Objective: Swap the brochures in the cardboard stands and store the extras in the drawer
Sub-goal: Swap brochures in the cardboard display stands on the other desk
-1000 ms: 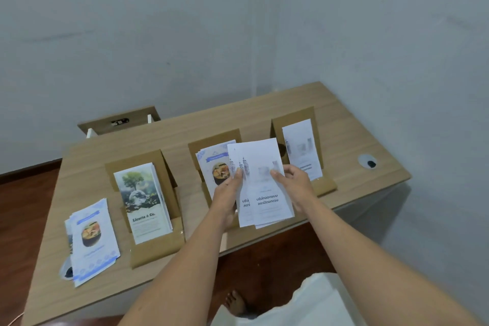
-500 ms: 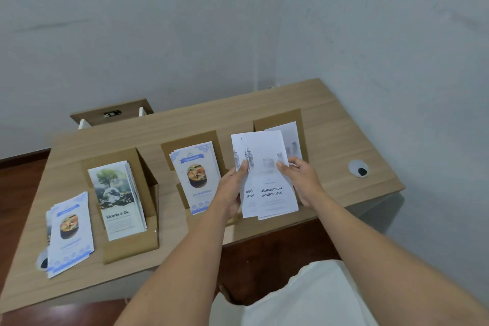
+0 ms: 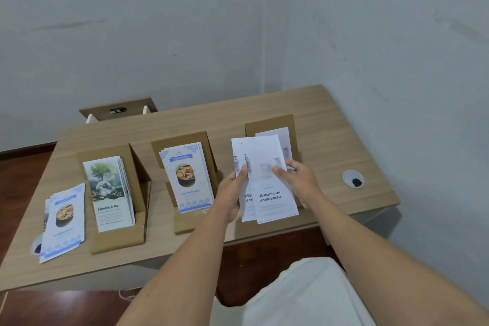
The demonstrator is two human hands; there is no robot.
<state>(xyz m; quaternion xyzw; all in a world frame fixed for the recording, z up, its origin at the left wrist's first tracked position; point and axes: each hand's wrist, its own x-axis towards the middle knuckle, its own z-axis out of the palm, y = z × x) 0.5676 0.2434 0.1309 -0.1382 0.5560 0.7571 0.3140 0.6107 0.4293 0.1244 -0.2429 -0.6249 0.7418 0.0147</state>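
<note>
Partly hidden behind the held white brochures (image 3: 267,180), the right cardboard stand (image 3: 270,124) shows only its top and one more white sheet inside; its base cannot be made out. Fine print on the held sheets is blurred. A small brown unit (image 3: 119,110) behind the desk (image 3: 330,135) is cut off by the desk's far edge.

Along the desk's right side, bare wood lies between the right stand and a round cable hole (image 3: 353,179). At the left end, a loose stack of food brochures (image 3: 64,222) overhangs a second hole near the front edge.

The left hand (image 3: 230,193) grips the fanned white brochures at their left edge, thumb on the front. The right hand (image 3: 299,180) pinches their right edge, thumb tip on the front sheet. They are held above the desk's front edge, before the right stand.

The left stand (image 3: 113,242) holds tree brochures (image 3: 108,193); the middle stand (image 3: 185,137) holds food brochures (image 3: 188,177).
</note>
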